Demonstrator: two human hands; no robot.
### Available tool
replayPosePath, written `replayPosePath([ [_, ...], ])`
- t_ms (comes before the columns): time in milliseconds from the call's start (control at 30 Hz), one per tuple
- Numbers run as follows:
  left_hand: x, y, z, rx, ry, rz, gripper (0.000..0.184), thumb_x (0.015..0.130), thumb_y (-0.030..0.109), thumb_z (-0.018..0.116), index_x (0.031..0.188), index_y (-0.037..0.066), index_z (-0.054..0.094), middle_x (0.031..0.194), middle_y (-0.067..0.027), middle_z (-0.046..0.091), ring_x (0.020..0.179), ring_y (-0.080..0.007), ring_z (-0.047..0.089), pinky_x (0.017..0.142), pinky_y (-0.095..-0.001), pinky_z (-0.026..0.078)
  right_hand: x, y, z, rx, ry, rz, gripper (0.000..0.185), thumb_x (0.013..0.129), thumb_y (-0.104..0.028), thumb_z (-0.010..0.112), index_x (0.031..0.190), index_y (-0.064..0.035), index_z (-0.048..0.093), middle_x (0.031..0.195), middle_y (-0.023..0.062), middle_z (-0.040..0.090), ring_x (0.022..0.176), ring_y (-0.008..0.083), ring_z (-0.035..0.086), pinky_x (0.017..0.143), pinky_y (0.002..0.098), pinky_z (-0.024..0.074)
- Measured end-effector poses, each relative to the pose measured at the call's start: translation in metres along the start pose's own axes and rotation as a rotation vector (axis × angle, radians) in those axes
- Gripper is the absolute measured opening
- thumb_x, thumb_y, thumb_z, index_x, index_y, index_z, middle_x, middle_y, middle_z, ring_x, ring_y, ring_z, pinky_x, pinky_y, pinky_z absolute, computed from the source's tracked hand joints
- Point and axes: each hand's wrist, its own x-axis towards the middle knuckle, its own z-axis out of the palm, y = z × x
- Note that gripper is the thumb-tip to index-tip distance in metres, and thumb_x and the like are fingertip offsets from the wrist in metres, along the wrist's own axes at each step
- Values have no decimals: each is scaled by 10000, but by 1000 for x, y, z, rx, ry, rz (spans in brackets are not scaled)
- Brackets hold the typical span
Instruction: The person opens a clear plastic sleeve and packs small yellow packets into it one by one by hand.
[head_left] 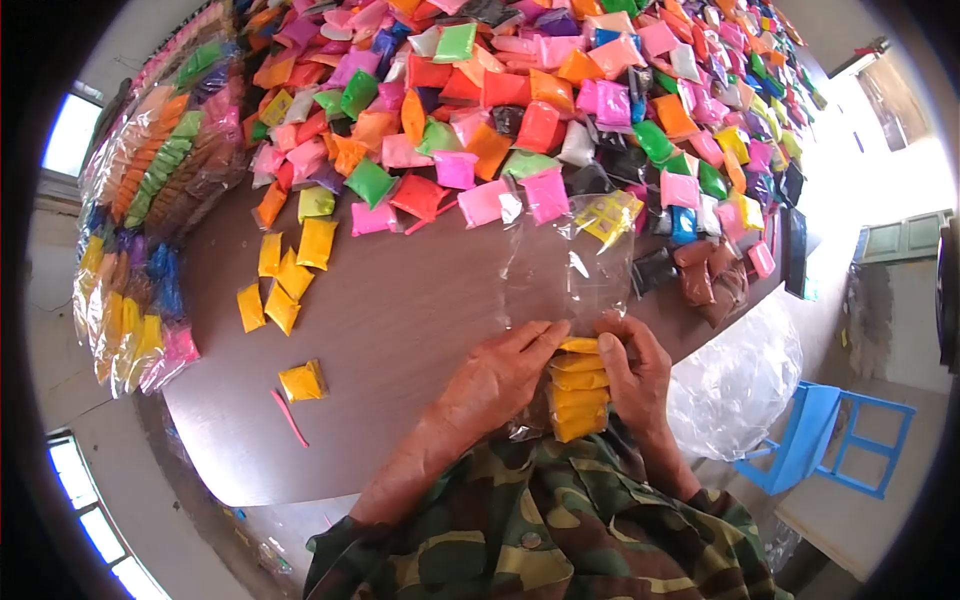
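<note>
Close to my body is an upright column of several yellow packets [579, 400], with clear film showing around its lower left side. My left hand [507, 362] pinches the clear plastic bag [545, 275] at the top left of the column. On the other side, my right hand [640, 362] closes on the bag and the top packets, thumb against their edge. The bag's flat upper part stretches away over the table, with a yellow printed label [607, 216] near its far end. Further left, several loose yellow packets [290, 275] lie in a group, and a single yellow packet [302, 380] lies nearer.
A big heap of colourful packets [480, 90] covers the far side of the brown table [400, 290]. Filled clear bags [150, 200] are stacked at the left edge. A pink strip [290, 418] lies front left. A large clear plastic bag [740, 370] and a blue stool [815, 430] are at right.
</note>
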Motion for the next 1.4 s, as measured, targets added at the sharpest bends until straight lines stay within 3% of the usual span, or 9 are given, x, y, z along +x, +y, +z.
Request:
replayPosePath([
  [200,-53,-38,-54,317,335,-164,326,931,81,743,1255,57,717,1217,-170,702,1062,-344,709,866,-397,602,-1,9,2,69,31,28,224,1023,-55,656,1231,30,666,1067,36,693,969,92,624,873,257,522],
  [333,-125,-87,-123,521,474,-547,361,885,111,771,1237,49,722,1221,-150,707,1079,-310,709,874,-366,598,2,6,2,89,16,25,194,1029,-52,647,1208,22,660,1042,16,671,951,84,599,863,243,504],
  [433,-158,-97,-148,471,416,-681,394,849,92,758,1236,35,716,1225,-150,706,1093,-315,702,874,-378,597,2,9,4,123,25,40,191,1033,-50,642,1208,23,657,1042,16,674,957,80,597,873,241,499],
  [533,-175,-105,-144,582,341,-644,399,819,75,748,1215,31,722,1195,-142,712,1081,-312,697,880,-382,591,3,10,2,117,20,47,185,1033,-47,639,1205,20,658,1051,17,675,957,80,598,872,242,501],
  [633,-173,-100,-144,585,258,-666,389,817,113,763,1200,48,735,1139,-130,723,1075,-348,689,985,-431,551,4,8,3,115,14,24,181,1031,-46,640,1199,17,660,1058,16,676,958,78,603,871,241,503],
  [867,-116,-59,-134,174,404,-468,240,797,41,789,1019,29,697,955,-100,708,836,-201,687,783,-346,551,1,8,2,154,26,23,221,1016,-59,680,1223,15,664,1022,-7,667,906,60,586,816,230,502],
  [1100,-3,-24,-56,-241,372,-179,337,861,33,759,1195,48,720,1008,-72,711,805,-138,659,718,-279,549,2,3,1,215,-4,46,224,1021,-79,685,1221,18,661,1002,-17,658,896,51,579,809,224,501],
  [1300,28,-36,-11,-685,107,-319,207,932,6,725,1136,34,710,1030,-25,724,915,-85,686,828,-254,575,3,5,2,236,-3,35,257,1029,-77,674,1264,21,643,1025,-16,659,923,55,588,836,227,506],
  [1400,29,-37,4,-926,25,-308,201,937,-19,736,1129,14,684,1091,-56,745,1028,-113,701,936,-284,569,2,8,2,246,3,-1,277,1047,-97,652,1295,26,630,1045,-9,660,935,60,591,843,227,505],
])
